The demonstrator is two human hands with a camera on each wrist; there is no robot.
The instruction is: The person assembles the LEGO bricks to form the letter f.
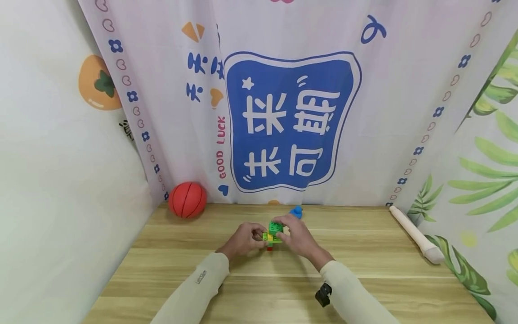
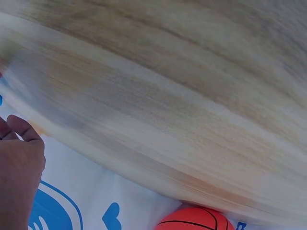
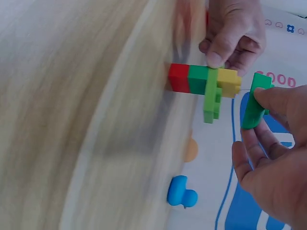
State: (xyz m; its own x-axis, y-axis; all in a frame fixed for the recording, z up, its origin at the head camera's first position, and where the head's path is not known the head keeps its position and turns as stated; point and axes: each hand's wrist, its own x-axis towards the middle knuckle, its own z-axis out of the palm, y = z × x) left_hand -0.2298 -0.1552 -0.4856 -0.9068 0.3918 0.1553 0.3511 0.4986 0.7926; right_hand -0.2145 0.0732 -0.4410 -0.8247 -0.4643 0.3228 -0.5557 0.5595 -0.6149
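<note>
My right hand [image 1: 298, 238] pinches a green toy brick [image 3: 255, 101] between thumb and fingers. It hangs just beyond a short stack of toy bricks, with a narrow gap between them in the right wrist view. From the table up, the stack has a red brick [image 3: 179, 77], a darker green brick [image 3: 197, 79], a long light green brick [image 3: 209, 108] and a yellow brick [image 3: 228, 82]. With curled fingers, my left hand [image 1: 246, 239] holds the stack at the light green brick. The left wrist view catches only part of a hand [image 2: 21, 167], its bricks out of sight.
A red toy basketball [image 1: 188, 200] sits at the table's back left corner. Behind my right hand is a small blue toy [image 1: 297, 212]. Along the right edge lies a pale stick-like object [image 1: 414, 233]. Printed cloth [image 1: 364, 148] hangs behind the wooden table [image 1: 259, 288].
</note>
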